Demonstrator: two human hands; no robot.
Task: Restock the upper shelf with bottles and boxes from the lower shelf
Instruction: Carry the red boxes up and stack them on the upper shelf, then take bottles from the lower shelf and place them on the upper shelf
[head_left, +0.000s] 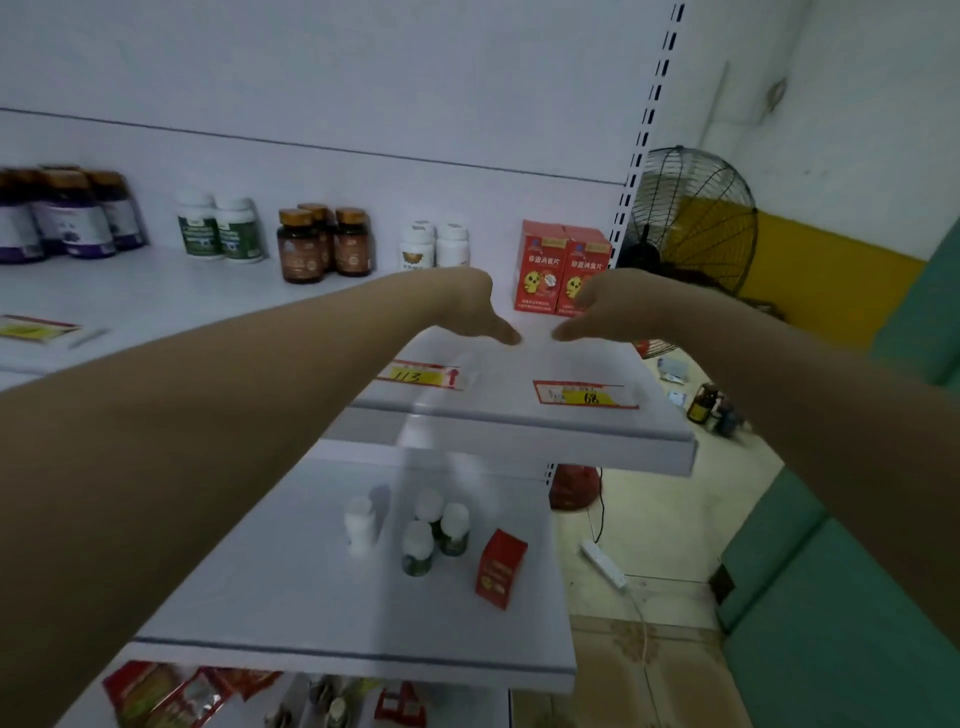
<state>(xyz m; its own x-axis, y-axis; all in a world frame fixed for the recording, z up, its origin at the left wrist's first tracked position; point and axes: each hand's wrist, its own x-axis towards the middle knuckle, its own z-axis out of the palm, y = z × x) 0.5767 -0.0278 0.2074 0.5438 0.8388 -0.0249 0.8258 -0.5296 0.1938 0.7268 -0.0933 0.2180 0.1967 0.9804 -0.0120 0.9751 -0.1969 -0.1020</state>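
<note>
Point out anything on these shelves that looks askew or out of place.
The lone red box on the lower shelf sits turned askew, unlike the squared-up pair above. A brown bottle stands out on the floor.

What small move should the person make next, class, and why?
Probably lower the right hand to the red box on the lower shelf: it and the left hand look empty, and two matching boxes already stand on the upper shelf.
</note>
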